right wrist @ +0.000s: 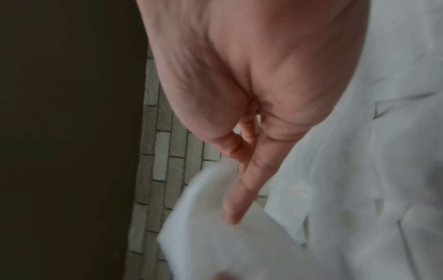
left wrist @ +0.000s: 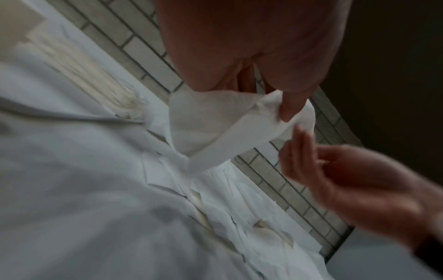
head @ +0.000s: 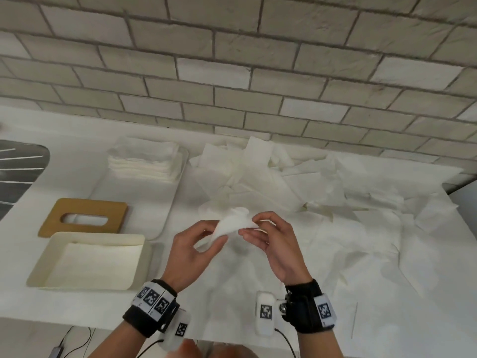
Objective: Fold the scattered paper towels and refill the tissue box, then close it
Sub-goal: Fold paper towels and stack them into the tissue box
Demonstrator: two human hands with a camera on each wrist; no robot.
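Above the counter's middle I hold one crumpled white paper towel between both hands. My left hand pinches its left end with thumb and fingers, as the left wrist view shows on the towel. My right hand pinches the right tip between curled fingers and thumb. The right wrist view shows the right hand's fingers lying over the towel. The cream tissue box base stands open at the front left with white paper inside. Its brown slotted lid lies flat just behind it.
A white tray behind the box carries a stack of folded towels. Loose towels lie heaped across the counter's right half up to the brick wall. A metal sink sits at far left.
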